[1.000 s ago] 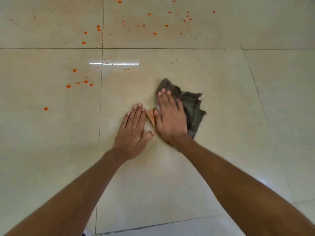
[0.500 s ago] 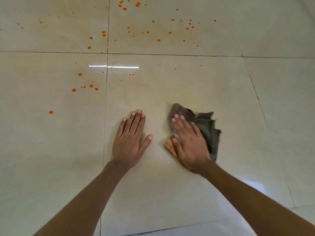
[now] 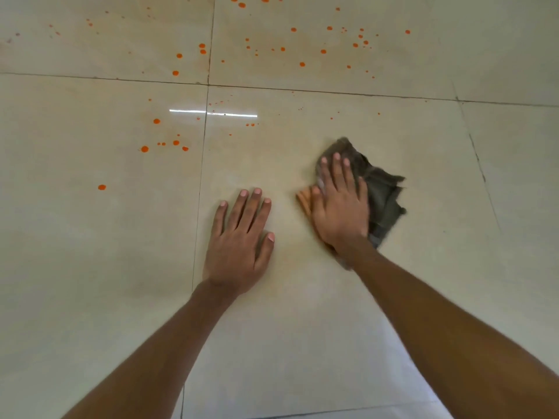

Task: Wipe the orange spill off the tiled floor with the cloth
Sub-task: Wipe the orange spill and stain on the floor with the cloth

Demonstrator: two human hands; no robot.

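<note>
Now the right hand [image 3: 340, 207] presses the cloth [image 3: 382, 195] flat, fingers straight. Left hand [image 3: 240, 243] rests open on the floor [image 3: 90, 267], holding nothing. Orange drops [image 3: 145, 149] lie beyond.

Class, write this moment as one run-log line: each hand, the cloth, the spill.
left hand: flat on tiled floor | right hand: pressing cloth down | orange spill: drops unwiped beyond both hands
</note>
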